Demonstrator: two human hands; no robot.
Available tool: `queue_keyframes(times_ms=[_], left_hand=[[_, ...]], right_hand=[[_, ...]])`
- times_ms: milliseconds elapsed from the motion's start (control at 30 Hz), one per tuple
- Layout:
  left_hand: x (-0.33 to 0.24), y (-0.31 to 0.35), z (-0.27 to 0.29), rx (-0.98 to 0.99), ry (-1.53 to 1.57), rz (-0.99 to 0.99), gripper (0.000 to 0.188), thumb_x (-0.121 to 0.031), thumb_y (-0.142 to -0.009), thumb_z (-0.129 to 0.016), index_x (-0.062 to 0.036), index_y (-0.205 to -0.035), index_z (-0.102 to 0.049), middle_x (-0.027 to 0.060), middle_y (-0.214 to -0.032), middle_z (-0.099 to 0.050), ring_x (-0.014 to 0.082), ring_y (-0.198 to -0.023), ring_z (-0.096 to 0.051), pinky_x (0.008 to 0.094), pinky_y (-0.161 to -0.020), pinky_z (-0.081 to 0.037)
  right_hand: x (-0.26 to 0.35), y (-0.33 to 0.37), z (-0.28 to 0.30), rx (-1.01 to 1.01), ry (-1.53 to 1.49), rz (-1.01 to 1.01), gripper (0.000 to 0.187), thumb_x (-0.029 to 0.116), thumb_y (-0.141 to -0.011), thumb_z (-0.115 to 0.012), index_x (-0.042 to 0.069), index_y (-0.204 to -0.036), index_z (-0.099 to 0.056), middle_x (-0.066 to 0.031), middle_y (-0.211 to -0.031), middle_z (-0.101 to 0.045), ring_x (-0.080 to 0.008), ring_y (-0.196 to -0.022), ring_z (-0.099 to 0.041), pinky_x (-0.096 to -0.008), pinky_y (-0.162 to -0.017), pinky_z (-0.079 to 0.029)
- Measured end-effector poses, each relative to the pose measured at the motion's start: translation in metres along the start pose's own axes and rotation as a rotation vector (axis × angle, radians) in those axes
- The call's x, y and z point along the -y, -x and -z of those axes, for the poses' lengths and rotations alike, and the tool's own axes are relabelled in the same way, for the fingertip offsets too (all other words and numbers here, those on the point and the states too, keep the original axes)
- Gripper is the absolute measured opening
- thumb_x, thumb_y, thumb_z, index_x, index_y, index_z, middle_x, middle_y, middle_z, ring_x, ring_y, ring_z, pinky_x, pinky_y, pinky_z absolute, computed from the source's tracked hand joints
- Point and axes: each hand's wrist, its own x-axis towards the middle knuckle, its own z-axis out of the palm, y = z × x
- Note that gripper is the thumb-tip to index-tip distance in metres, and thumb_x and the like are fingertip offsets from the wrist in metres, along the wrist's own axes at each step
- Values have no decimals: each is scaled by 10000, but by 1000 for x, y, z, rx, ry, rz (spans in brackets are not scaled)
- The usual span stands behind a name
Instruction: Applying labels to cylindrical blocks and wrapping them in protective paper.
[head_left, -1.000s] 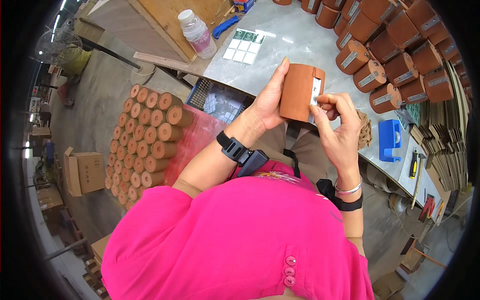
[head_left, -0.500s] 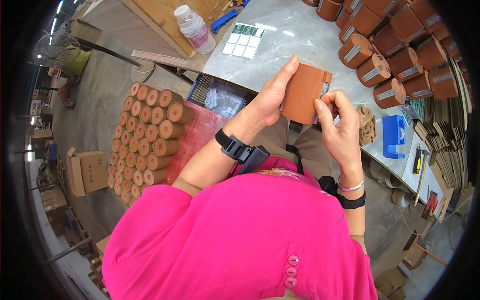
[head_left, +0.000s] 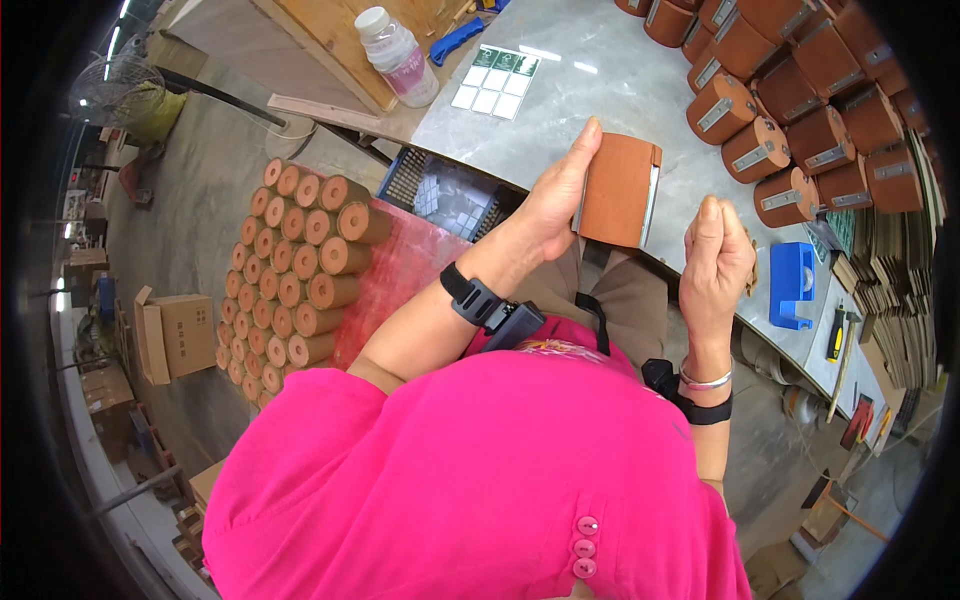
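Over the near edge of the grey table (head_left: 560,85), my left hand (head_left: 557,203) grips a reddish-brown wooden cylinder (head_left: 617,190). The thumb lies along its left side, and the other fingers are hidden behind it. A narrow metal strip runs down the cylinder's right edge. To the right, apart from the cylinder, my right hand (head_left: 716,262) is closed with thumb and fingers pressed together; whatever may be in it is hidden. A sheet of white and green labels (head_left: 497,80) lies on the table beyond my left hand.
Similar cylinders with metal plates (head_left: 785,195) are stacked at the right. A blue tape dispenser (head_left: 790,285) and a hammer (head_left: 843,350) lie nearer. A white bottle (head_left: 398,60) stands far left, above a blue crate (head_left: 405,175). Several brown rolls (head_left: 335,290) are piled left.
My right hand has come off the cylinder's right edge, moved right and closed up. My left hand still holds the cylinder, whose metal strip now shows more fully.
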Motion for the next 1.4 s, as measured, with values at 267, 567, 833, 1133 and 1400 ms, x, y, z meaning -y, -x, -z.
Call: queue_keyframes(times_ms=[267, 567, 833, 1133, 1400], left_hand=[[2, 0, 1, 46, 99, -48, 735, -617, -992, -353, -4, -1392, -416, 154, -1296, -503, 238, -1222, -507, 410, -1022, -447], [-2, 12, -5, 21, 16, -50, 871, -642, -967, -388, 15, -1501, -182, 213, -1414, -336, 299, -1316, -377, 474, -1072, -360], [0, 12, -7, 14, 34, -69, 874, -621, -969, -408, 47, -1484, -180, 236, -1365, -358, 305, -1288, -397, 478, -1066, -364], [7, 9, 8, 77, 28, -15, 802, -580, -987, -408, 44, -1468, -255, 189, -1341, -419, 299, -1257, -432, 467, -1062, -361], [30, -3, 12, 277, 270, 213, 714, -563, -1006, -360, -24, -1470, -310, 134, -1435, -426, 251, -1319, -429, 456, -1099, -346]], right_hand=[[-1, 9, -21, 62, 292, 15, 618, 235, -802, -787, -64, -1268, -514, -193, -1114, -613, -297, -1029, -621, -383, -859, -487], [-14, 5, -24, 83, 342, 94, 831, 295, -720, -845, -103, -1329, -442, -244, -1193, -591, -375, -1101, -590, -417, -924, -474], [-16, 3, -26, 88, 267, -40, 813, 262, -716, -842, -90, -1330, -441, -224, -1174, -609, -351, -1074, -613, -397, -911, -491], [-34, 16, -24, -25, -112, -165, 617, 173, -830, -747, -62, -1326, -465, -131, -1151, -635, -175, -1017, -631, -309, -857, -517], [-33, 19, -23, 2, -328, -146, 572, 182, -894, -680, -73, -1349, -447, -137, -1221, -588, -172, -1064, -599, -285, -868, -508]])
